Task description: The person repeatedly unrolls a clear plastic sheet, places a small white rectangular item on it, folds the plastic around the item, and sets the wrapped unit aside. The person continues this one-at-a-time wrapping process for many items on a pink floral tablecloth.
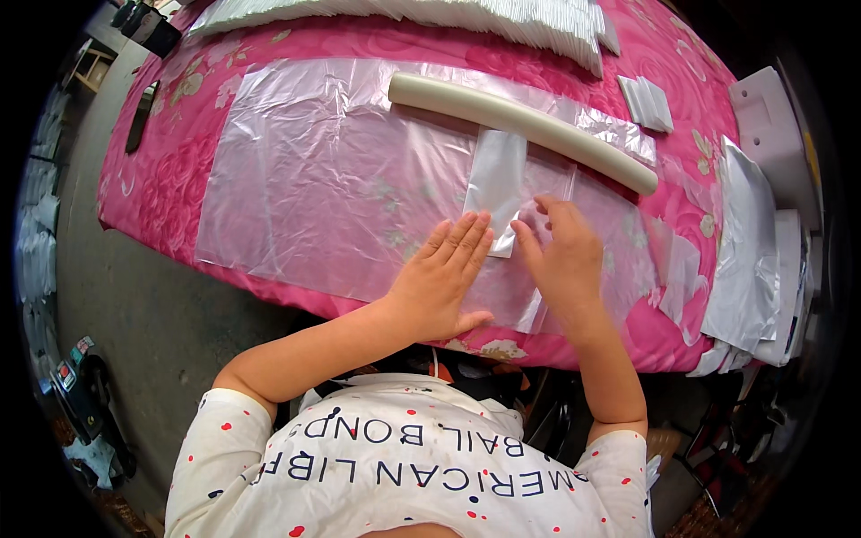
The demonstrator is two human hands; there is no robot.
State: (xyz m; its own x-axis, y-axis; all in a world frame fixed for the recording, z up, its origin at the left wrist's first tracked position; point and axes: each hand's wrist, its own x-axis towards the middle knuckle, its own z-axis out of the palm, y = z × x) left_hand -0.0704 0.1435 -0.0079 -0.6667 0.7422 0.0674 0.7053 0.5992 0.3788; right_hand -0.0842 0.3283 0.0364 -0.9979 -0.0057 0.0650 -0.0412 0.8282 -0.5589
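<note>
A narrow silvery-white film strip [496, 170] lies on a large sheet of clear plastic [296, 179]. My left hand [446, 264] rests flat, its fingers together and stretched toward the strip's near part, thumb out to the side. Just right of the strip is my right hand [568, 251], fingers bent and thumb apart from them, with nothing visible between. By its thumb, the strip's near edge looks slightly creased or raised. Across the plastic, beyond both hands, lies a long cream tube [520, 125], touching or overlapping the strip's far end.
A pink flowered cloth [170, 197] covers the table. Long rows of stacked white folded sheets [404, 11] stand at the far edge, with a small stack [644, 103] nearer. Silvery sheets [743, 260] and a white foam box [776, 143] are at the right. A dark flat object [142, 117] lies far left.
</note>
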